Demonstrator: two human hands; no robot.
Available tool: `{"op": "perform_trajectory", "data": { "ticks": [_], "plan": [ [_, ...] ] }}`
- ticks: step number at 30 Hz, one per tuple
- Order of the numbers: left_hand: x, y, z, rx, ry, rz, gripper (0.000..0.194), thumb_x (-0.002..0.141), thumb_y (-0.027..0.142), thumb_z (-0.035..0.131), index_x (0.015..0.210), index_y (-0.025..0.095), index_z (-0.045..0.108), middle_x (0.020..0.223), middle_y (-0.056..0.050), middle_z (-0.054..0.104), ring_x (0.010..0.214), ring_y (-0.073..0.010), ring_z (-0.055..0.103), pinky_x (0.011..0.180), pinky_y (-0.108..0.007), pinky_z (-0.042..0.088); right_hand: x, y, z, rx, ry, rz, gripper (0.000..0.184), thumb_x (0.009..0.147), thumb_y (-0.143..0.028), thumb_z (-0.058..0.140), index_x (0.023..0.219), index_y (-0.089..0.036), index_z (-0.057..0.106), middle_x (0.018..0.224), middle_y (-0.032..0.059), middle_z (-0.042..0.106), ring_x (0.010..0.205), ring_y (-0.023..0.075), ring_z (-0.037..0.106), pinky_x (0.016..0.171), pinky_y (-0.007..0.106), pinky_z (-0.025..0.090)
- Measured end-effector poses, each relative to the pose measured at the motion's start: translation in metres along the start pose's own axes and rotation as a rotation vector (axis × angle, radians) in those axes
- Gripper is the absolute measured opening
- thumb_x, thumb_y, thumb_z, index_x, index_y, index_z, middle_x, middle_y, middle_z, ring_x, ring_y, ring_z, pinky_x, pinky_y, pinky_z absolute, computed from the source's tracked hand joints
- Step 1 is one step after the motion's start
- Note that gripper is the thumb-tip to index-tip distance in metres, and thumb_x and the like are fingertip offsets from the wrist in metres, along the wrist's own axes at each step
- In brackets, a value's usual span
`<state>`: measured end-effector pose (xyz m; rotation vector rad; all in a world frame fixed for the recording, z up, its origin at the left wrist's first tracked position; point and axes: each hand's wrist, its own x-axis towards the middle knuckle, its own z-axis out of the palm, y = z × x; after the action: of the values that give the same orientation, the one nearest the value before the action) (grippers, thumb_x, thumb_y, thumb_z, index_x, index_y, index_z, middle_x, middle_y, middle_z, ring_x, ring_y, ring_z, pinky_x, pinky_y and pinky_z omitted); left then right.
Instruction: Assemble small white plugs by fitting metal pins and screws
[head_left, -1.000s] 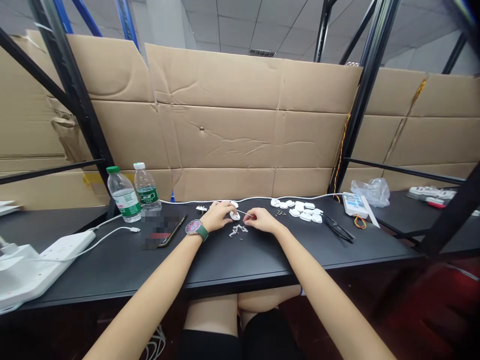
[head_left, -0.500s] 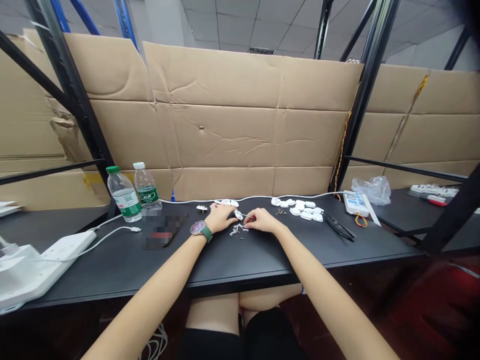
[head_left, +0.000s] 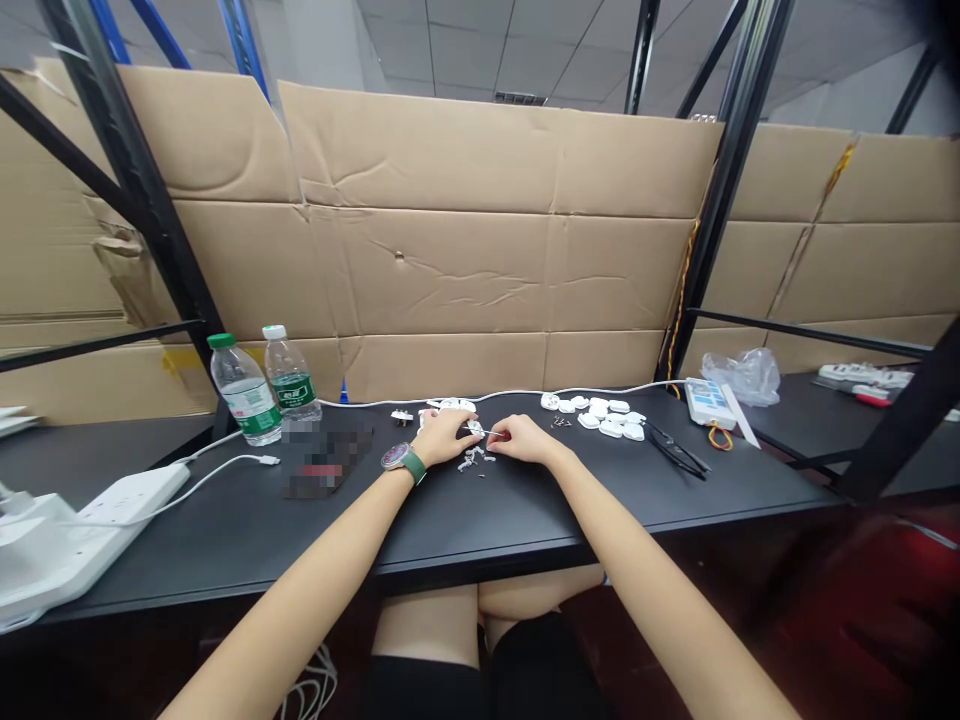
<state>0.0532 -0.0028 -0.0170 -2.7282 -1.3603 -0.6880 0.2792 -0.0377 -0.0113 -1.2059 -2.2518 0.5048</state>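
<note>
My left hand, with a watch on its wrist, is closed on a small white plastic part at the middle of the table. From the right, my right hand pinches a thin-shafted screwdriver, its tip pointing at that part; the handle is mostly hidden by the fingers. Just below, between the hands, lie several small pale plastic pieces. More white plastic parts sit behind my left hand. A small plug-like piece rests to its left.
To the right lie several white plastic parts, small screws, black pliers-like tool and a white box with wires. On the left are two bottles, a blurred dark flat object and a power strip. Cardboard stands behind.
Both hands stay almost in place, still at the white part with the screwdriver. The whole view has shifted slightly.
</note>
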Motion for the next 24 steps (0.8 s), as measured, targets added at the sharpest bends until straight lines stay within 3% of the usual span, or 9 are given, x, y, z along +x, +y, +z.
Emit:
{"op": "perform_trajectory", "data": {
  "ticks": [19, 24],
  "plan": [
    [-0.002, 0.004, -0.012, -0.163, -0.015, 0.022, 0.044, 0.081, 0.024, 0.068, 0.123, 0.025, 0.059, 0.127, -0.005, 0.070, 0.119, -0.0293, 0.064, 0.109, -0.049, 0.036, 0.000, 0.000, -0.001, -0.026, 0.062, 0.022, 0.012, 0.090, -0.025, 0.066, 0.091, -0.019, 0.076, 0.085, 0.0027, 0.073, 0.078, 0.0165, 0.063, 0.072, 0.025, 0.043],
    [-0.002, 0.008, -0.019, -0.218, 0.030, 0.019, 0.045, 0.076, 0.023, 0.072, 0.120, 0.025, 0.062, 0.125, -0.004, 0.070, 0.116, -0.0278, 0.064, 0.107, -0.047, 0.040, 0.000, -0.002, -0.002, 0.083, 0.091, 0.032, 0.016, 0.094, -0.021, 0.058, 0.091, -0.017, 0.072, 0.084, 0.0034, 0.075, 0.076, 0.0149, 0.063, 0.072, 0.025, 0.043]
  ]
}}
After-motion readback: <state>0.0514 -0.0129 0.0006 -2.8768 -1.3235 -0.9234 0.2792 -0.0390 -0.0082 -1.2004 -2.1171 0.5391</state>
